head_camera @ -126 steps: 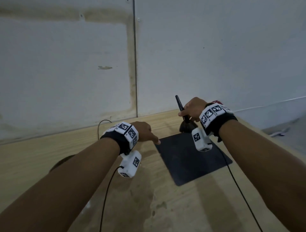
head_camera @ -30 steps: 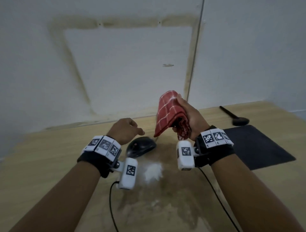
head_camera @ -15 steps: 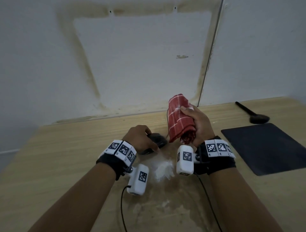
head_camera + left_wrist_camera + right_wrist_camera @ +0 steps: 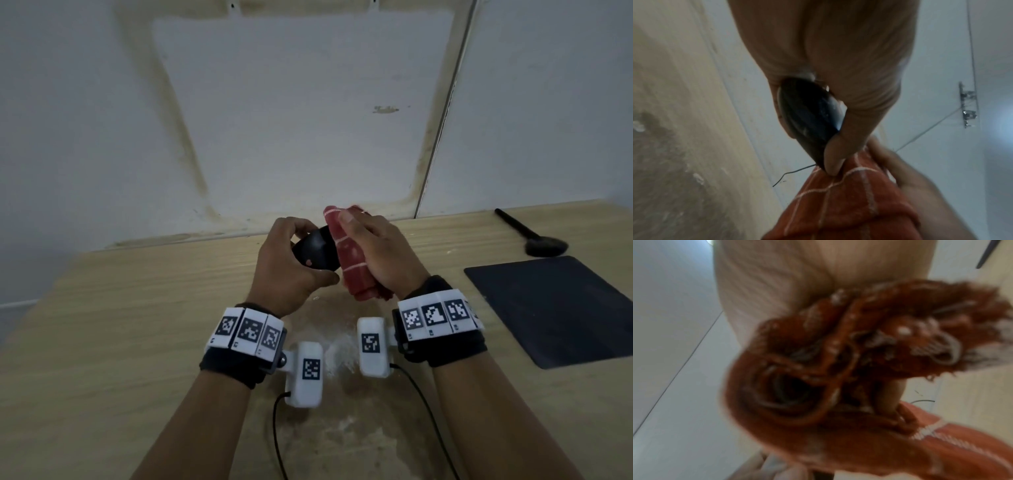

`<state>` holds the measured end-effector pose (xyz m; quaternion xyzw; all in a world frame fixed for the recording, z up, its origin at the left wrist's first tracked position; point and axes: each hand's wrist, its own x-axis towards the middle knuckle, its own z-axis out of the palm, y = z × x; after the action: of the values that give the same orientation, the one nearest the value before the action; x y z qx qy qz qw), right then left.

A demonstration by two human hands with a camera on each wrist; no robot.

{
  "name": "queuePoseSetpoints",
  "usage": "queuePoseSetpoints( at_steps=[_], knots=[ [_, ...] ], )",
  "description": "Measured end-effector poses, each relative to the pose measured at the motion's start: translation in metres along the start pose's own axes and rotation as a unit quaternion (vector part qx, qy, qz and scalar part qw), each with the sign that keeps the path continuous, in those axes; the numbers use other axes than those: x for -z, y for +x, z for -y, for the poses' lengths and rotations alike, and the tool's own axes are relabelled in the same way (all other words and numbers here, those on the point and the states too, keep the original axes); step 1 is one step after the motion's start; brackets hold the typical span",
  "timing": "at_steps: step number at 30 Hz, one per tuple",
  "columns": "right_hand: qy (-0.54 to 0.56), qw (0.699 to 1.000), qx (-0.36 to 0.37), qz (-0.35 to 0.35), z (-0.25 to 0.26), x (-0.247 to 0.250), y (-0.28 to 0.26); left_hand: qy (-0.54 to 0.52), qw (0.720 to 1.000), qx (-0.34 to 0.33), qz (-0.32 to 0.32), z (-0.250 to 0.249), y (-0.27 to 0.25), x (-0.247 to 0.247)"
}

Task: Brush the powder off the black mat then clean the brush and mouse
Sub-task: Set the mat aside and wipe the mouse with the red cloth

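My left hand (image 4: 291, 263) grips the black mouse (image 4: 313, 253) and holds it up above the wooden table, its thumb and fingers curled round the shell. My right hand (image 4: 376, 253) grips a bunched red checked cloth (image 4: 349, 260) and presses it against the mouse's right side. The left wrist view shows the mouse (image 4: 809, 116) with white specks on it, wedged in my palm, and the cloth (image 4: 838, 203) meeting it below. In the right wrist view the cloth (image 4: 838, 369) fills the frame, blurred. The black mat (image 4: 555, 308) lies at the right, with the black brush (image 4: 534, 236) beyond it.
A heap of white powder (image 4: 337, 353) lies on the table (image 4: 102, 342) under my wrists, with stained wood around it. A thin cable (image 4: 793, 172) trails from the mouse. A white wall rises close behind the table.
My left hand has closed round the mouse and lifted it off the table. My right hand has brought the cloth down against it. Earlier, the brush was set down beyond the mat.
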<state>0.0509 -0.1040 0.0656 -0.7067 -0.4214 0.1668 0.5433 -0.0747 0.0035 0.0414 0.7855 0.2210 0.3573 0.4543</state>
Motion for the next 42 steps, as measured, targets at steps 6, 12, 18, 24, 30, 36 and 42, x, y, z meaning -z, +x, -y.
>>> queuePoseSetpoints(
  at_steps=[6,12,18,24,30,36,42],
  knots=[
    [0.027,0.998,0.038,-0.040,0.000,-0.008,0.002,0.014,0.997,-0.075,-0.006,-0.010,-0.009,-0.003],
    [0.155,0.979,0.021,-0.129,-0.008,-0.010,0.000,-0.023,0.999,-0.043,0.007,-0.007,-0.017,0.009],
    [0.131,0.991,0.041,-0.010,0.009,-0.006,-0.002,-0.002,0.998,-0.055,0.022,-0.019,-0.009,0.017],
    [0.194,0.976,0.005,-0.104,0.002,-0.007,0.002,-0.028,0.999,-0.022,0.031,-0.016,-0.013,0.017],
    [0.119,0.993,0.027,0.002,-0.001,-0.008,-0.003,-0.047,0.999,0.012,0.022,-0.012,-0.016,0.020],
    [0.152,0.979,0.033,-0.131,0.001,-0.012,-0.003,-0.067,0.997,0.029,0.030,-0.019,-0.015,0.021],
    [0.082,0.989,0.060,-0.103,0.003,-0.030,-0.006,-0.193,0.977,0.086,0.013,-0.019,-0.016,0.020]
  ],
)
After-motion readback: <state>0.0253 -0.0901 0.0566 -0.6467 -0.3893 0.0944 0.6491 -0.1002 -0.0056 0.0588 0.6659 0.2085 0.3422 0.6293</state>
